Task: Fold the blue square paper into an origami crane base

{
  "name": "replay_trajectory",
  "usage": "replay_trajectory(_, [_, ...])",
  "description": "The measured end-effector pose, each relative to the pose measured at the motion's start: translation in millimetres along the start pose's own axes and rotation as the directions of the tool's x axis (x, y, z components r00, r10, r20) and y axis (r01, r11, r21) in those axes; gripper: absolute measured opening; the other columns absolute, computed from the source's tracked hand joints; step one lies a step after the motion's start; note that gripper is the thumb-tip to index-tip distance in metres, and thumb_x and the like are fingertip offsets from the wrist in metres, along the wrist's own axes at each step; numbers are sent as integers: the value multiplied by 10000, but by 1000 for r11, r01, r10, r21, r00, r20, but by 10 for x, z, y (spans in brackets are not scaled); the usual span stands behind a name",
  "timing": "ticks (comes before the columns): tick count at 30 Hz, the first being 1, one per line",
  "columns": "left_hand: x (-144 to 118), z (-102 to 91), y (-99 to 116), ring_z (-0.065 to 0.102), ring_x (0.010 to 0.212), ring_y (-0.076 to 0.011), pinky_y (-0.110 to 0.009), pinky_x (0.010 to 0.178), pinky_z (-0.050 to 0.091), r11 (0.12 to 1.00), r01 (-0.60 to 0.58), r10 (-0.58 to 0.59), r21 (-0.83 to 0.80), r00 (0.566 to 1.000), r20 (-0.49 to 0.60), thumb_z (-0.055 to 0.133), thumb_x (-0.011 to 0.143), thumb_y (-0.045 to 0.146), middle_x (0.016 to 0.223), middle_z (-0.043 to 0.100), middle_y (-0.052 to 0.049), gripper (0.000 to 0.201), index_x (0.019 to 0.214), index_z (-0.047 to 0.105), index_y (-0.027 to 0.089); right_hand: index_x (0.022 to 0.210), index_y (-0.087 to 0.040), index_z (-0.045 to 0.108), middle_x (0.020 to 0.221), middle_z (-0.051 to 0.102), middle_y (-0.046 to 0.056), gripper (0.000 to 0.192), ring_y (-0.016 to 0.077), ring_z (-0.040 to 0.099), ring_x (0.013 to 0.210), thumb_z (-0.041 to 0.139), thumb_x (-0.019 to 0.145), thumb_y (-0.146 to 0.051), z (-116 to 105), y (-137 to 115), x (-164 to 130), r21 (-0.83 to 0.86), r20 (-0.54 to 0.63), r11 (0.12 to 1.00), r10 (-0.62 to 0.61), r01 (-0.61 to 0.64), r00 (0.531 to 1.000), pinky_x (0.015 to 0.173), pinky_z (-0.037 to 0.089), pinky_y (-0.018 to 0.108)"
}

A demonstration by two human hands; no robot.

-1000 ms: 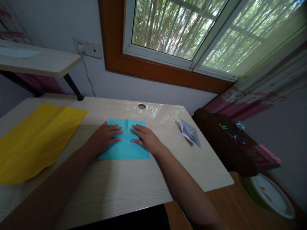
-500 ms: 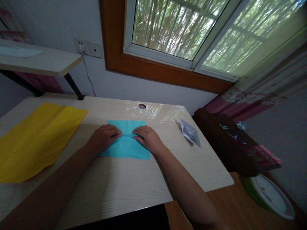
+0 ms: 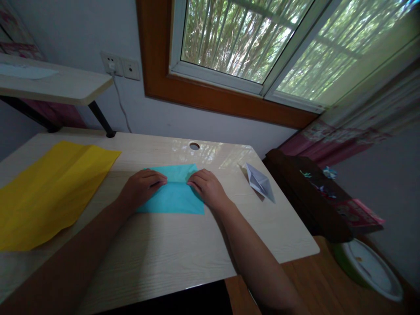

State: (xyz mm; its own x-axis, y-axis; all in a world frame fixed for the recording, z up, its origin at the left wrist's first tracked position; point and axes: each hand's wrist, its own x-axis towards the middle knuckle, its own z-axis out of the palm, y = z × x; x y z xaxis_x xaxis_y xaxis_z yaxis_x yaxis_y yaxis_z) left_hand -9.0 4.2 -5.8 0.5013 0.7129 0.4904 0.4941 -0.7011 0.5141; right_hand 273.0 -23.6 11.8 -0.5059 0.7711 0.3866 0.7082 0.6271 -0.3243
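Observation:
A light blue sheet of paper (image 3: 174, 197) lies on the pale wooden desk (image 3: 170, 253), with folded flaps along its far edge. My left hand (image 3: 141, 187) rests on the sheet's left side, fingers curled and fingertips pinching a flap near the middle. My right hand (image 3: 208, 188) sits on the sheet's right side in the same way, fingertips on the other flap. Both hands press on the paper, a short gap apart.
A large yellow creased sheet (image 3: 49, 188) covers the desk's left part. A white folded paper shape (image 3: 260, 181) lies at the right. A cable hole (image 3: 194, 146) is at the back. Right of the desk stand a dark bench (image 3: 311, 192) and a green-rimmed basin (image 3: 370, 269).
My fingers went from flat on the blue sheet to curled, and both hands slid apart toward the far corners, pinching the flaps. The sheet's top edge now looks more folded.

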Motion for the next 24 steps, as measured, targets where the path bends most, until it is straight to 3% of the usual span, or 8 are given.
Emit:
replay_trajectory(5, [9,-40,2,684,975,-229,-402,965,506,996,56,-58,-63,998,-38,624,937,374,1017,775,-40,195,955,780,258,1106,-215,713,1096,669,125,282,279,581,1054,578,977,-427,-59,105,-60,57,-58,995,81,-78,995,954,474,458])
replay_trajectory(9, [15,-63,25,679,988,-229,-403,991,489,993,98,-102,-64,992,-69,622,936,388,1020,773,-32,202,949,774,255,1184,-254,699,1122,602,106,314,252,594,1067,669,924,-427,-17,146,-65,226,-126,963,179,-148,976,943,513,423])
replay_trajectory(16, [13,-70,-60,681,972,-225,-405,967,500,996,64,-70,-68,994,-85,625,933,409,1010,776,-29,212,947,769,254,1118,-318,751,1208,588,75,272,242,575,1177,764,853,-378,57,204,-56,485,-173,868,213,-105,961,988,498,411])
replay_trajectory(21, [37,-119,-61,684,944,-232,-415,941,504,995,72,-80,-65,990,-117,635,918,425,973,780,-31,215,924,773,260,1080,-317,759,1090,644,42,304,169,589,887,820,782,-312,75,227,-39,691,-192,713,345,-123,919,777,503,326])
replay_trajectory(24, [40,-127,-64,680,936,-234,-415,926,502,994,84,-91,-63,988,-121,629,923,430,957,777,-34,224,922,771,257,1027,-310,771,1045,634,23,315,145,546,813,851,723,-291,55,229,-33,776,-166,612,431,-152,887,752,486,311])
